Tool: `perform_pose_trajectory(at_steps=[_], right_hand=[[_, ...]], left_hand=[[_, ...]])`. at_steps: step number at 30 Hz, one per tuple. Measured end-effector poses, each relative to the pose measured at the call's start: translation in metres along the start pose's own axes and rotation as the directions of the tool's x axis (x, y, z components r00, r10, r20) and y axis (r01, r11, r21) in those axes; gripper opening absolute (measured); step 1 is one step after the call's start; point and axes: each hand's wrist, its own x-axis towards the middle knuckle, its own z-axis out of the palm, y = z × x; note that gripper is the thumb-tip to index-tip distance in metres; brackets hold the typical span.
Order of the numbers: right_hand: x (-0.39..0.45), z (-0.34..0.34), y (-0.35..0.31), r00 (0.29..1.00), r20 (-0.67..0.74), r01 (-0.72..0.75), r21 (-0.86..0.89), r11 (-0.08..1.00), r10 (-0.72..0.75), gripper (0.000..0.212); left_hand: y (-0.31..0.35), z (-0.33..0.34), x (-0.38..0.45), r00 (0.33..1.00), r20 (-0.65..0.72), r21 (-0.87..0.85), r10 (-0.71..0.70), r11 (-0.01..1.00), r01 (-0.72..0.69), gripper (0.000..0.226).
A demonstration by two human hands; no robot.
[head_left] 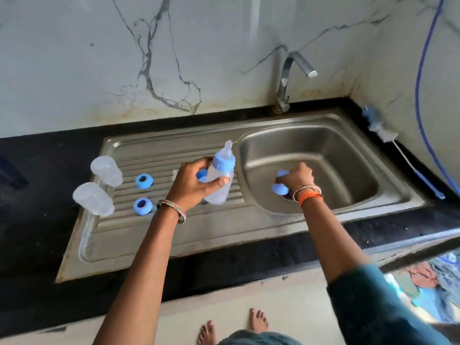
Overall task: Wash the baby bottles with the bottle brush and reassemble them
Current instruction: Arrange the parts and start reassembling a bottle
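**Assembled bottle in left hand, blue piece in right over basin**

Left hand (196, 181) grips an assembled baby bottle (220, 178) around its cloudy body, fingers and thumb curled round it. Bottle is tilted, blue collar and clear teat uppermost, held above the ribbed drainboard (124, 235) just left of the basin. A further blue piece (201, 176) shows behind the bottle by the fingers; cannot tell whether the hand holds it.

Right hand (297, 176) is over the sink basin (348, 155), fingers curled down onto a light-blue part (280, 188). Blurred; exact grip not readable, and the part's kind cannot be told.

On the drainboard, left end: two clear bottle bodies (105, 171) (92, 199), one behind the other, at the board's left edge. Right of them, two blue screw rings (143, 181) (142, 206), apart from each other and from the bodies.

Bottle brush (380, 131) lies on the black counter (37, 170) right of the sink, bristle head toward the wall, blue handle end toward the person. Tap (286, 80) stands behind the basin, no water visible.

Bangles on both wrists.
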Motion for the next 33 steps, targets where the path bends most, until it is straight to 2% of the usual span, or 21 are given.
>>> perform_pose_trajectory(at_steps=[1, 3, 4, 5, 6, 7, 9, 10, 12, 13, 14, 16, 18, 22, 24, 27, 31, 33], right_hand=[[-0.003, -0.012, -0.010, 0.997, -0.032, 0.067, 0.083, 0.994, -0.064, 0.065], [-0.005, -0.042, -0.027, 0.981, 0.025, 0.176, 0.317, 0.932, -0.194, 0.052], [-0.008, -0.057, -0.034, 0.959, 0.125, 0.163, 0.486, 0.858, -0.253, 0.042], [-0.009, -0.064, -0.036, 0.924, 0.267, 0.049, 0.625, 0.779, -0.272, 0.038], [-0.005, -0.062, -0.030, 0.906, 0.342, -0.050, 0.672, 0.739, -0.250, 0.040], [-0.005, -0.056, -0.023, 0.903, 0.383, -0.079, 0.597, 0.798, -0.197, 0.044], [-0.008, -0.046, -0.013, 0.983, 0.158, -0.002, 0.516, 0.856, -0.092, 0.038], [-0.014, -0.045, -0.014, 0.983, 0.162, -0.028, 0.587, 0.809, -0.085, 0.033], [-0.033, -0.059, -0.038, 0.936, 0.219, -0.029, 0.827, 0.561, -0.275, 0.021], [-0.038, -0.066, -0.050, 0.914, 0.190, -0.019, 0.902, 0.431, -0.359, 0.016], [-0.046, -0.073, -0.064, 0.899, 0.130, 0.032, 0.933, 0.358, -0.418, 0.016], [-0.066, -0.084, -0.089, 0.849, 0.001, 0.223, 0.906, 0.361, -0.528, 0.019], [-0.083, -0.089, -0.106, 0.802, -0.031, 0.313, 0.872, 0.375, -0.596, 0.020], [-0.097, -0.090, -0.117, 0.756, 0.095, 0.326, 0.803, 0.499, -0.648, 0.023], [-0.100, -0.090, -0.121, 0.748, 0.127, 0.337, 0.773, 0.538, -0.651, 0.024], [-0.104, -0.085, -0.125, 0.764, 0.124, 0.310, 0.790, 0.529, -0.633, 0.022], [-0.108, -0.081, -0.128, 0.781, 0.093, 0.330, 0.777, 0.535, -0.617, 0.025], [-0.111, -0.082, -0.130, 0.798, 0.080, 0.324, 0.779, 0.537, -0.597, 0.025]], left_hand=[[0.000, 0.003, 0.002, 1.000, 0.012, -0.011, -0.008, 1.000, 0.008, 0.041], [0.002, 0.007, 0.003, 0.998, 0.046, -0.013, -0.031, 0.999, 0.031, 0.050], [0.005, 0.009, 0.005, 0.998, 0.056, -0.026, -0.037, 0.999, 0.038, 0.053], [0.009, 0.010, 0.005, 0.997, 0.062, -0.064, -0.041, 0.997, 0.045, 0.053], [0.013, 0.011, 0.007, 0.996, 0.068, -0.109, -0.053, 0.992, 0.060, 0.051], [0.015, 0.012, 0.007, 0.994, 0.080, -0.158, -0.075, 0.984, 0.087, 0.047], [0.015, 0.014, 0.008, 0.991, 0.091, -0.217, -0.099, 0.969, 0.117, 0.041], [0.015, 0.013, 0.008, 0.990, 0.093, -0.231, -0.104, 0.965, 0.123, 0.040], [0.017, 0.010, 0.008, 0.989, 0.091, -0.264, -0.118, 0.955, 0.138, 0.036], [0.019, 0.009, 0.009, 0.988, 0.088, -0.294, -0.125, 0.945, 0.146, 0.030], [0.021, 0.009, 0.010, 0.988, 0.074, -0.320, -0.132, 0.936, 0.149, 0.023], [0.023, 0.007, 0.012, 0.989, 0.034, -0.355, -0.143, 0.924, 0.146, 0.017], [0.024, 0.005, 0.011, 0.991, 0.008, -0.372, -0.131, 0.920, 0.124, 0.016], [0.029, -0.001, 0.007, 0.995, -0.043, -0.367, -0.093, 0.928, 0.071, 0.013], [0.034, -0.003, 0.007, 0.991, -0.079, -0.410, -0.109, 0.910, 0.067, 0.019], [0.036, -0.006, 0.007, 0.968, -0.153, -0.510, -0.198, 0.855, 0.094, 0.041], [0.040, -0.005, 0.008, 0.972, -0.157, -0.494, -0.178, 0.866, 0.079, 0.042], [0.043, -0.002, 0.009, 0.966, -0.200, -0.487, -0.166, 0.872, 0.049, 0.037]])
